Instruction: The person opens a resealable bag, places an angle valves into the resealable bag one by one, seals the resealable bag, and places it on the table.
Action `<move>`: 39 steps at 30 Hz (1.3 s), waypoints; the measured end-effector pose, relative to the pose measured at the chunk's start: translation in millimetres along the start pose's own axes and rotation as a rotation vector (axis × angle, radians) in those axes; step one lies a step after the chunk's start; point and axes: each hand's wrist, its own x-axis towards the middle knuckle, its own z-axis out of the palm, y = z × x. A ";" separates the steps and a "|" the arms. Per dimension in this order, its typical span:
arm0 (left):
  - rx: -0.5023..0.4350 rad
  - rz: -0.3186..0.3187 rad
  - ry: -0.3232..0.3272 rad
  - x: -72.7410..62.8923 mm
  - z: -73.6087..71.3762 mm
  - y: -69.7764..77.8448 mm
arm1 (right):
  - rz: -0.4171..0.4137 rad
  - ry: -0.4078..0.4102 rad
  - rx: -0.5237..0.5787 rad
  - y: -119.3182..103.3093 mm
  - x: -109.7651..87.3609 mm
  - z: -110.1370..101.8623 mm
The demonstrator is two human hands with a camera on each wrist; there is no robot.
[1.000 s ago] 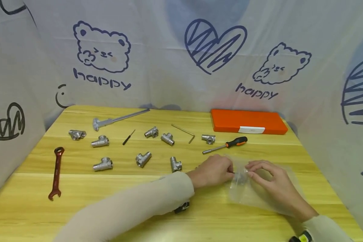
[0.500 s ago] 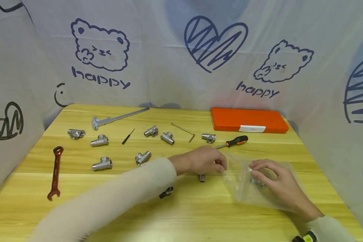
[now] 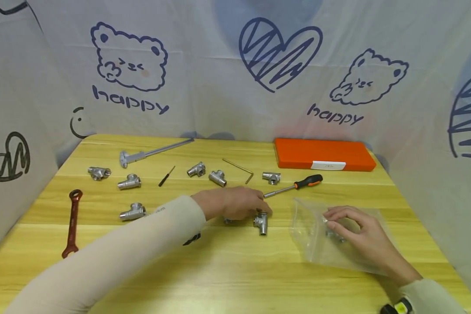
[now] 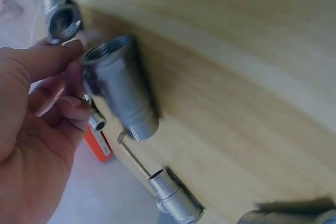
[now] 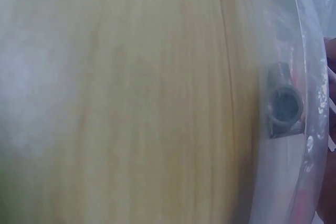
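My left hand [image 3: 239, 203] is over the middle of the table with relaxed fingers, nothing held between them. In the left wrist view, a steel tee fitting [image 4: 121, 87] lies right beside its fingertips; from the head most of that fitting is hidden beneath the hand. Another threaded tee [image 3: 261, 224] lies just by the fingertips on the other side. My right hand [image 3: 359, 235] pinches a clear plastic bag [image 3: 314, 244] near its opening, which faces left. Through the plastic, a tee fitting [image 5: 285, 103] shows inside the bag.
Several more tee fittings, such as one at the left [image 3: 133, 212], lie about the table. Behind them are a caliper [image 3: 141, 156], a small screwdriver [image 3: 166, 176], a hex key [image 3: 239, 168] and an orange case [image 3: 323, 152]. A nut driver [image 3: 298, 184] and a red wrench [image 3: 73, 222] lie nearer.
My left hand has withdrawn from the bag's mouth and moved left to the fittings. A fitting now shows inside the bag. The right hand keeps its hold on the bag.
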 end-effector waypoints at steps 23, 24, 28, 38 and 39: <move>-0.195 0.005 0.150 13.7 12.2 18.4 | 0.029 -0.019 -0.021 0.6 0.3 -2.2; -0.219 -0.001 0.170 17.6 13.6 21.9 | 0.026 -0.016 -0.024 0.5 0.7 -2.2; -0.280 -0.021 0.225 35.6 20.8 39.1 | 0.006 -0.011 -0.025 -0.2 2.4 -2.3; -0.269 -0.138 0.284 73.5 33.4 76.4 | -0.015 0.001 -0.031 -1.3 4.1 -4.5; -0.270 -0.152 0.293 76.2 33.8 79.0 | -0.019 0.003 -0.028 -1.1 4.2 -4.7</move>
